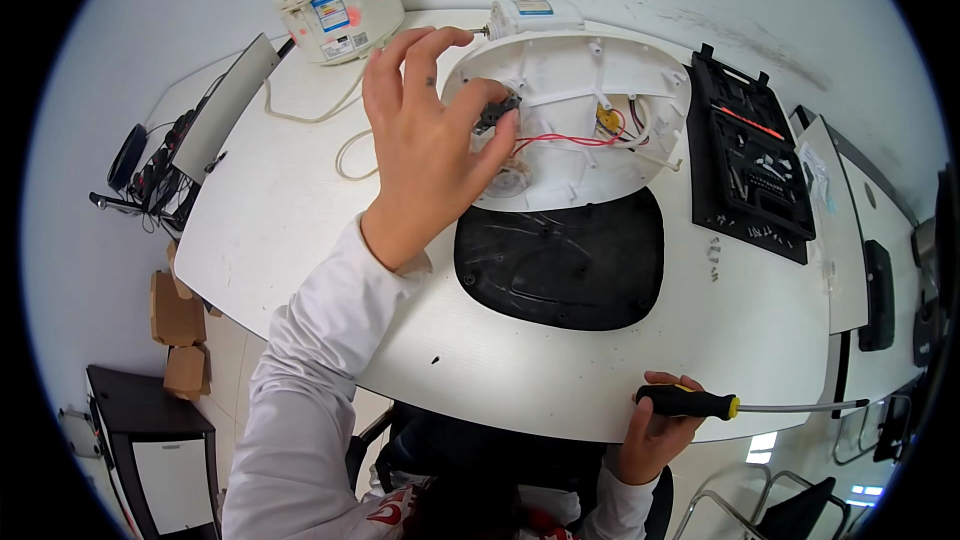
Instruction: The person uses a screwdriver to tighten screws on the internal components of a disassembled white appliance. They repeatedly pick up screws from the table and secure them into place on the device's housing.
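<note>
I have the left fingers (pixel 478 96) pinching a black part (pixel 496 114) over the left end of the shell (pixel 575 197), while the right fingers (pixel 640 429) grip a screwdriver (pixel 690 402). The shell lies open, red wires (pixel 590 142) and a yellow piece (pixel 608 121) inside, right of the left fingers. The plate (pixel 560 265) is off, nearer me. Left to do: the part isn't set down; whether it's wired, I can't tell. Far right, an open case (pixel 708 202) holds bits (pixel 768 180).
</note>
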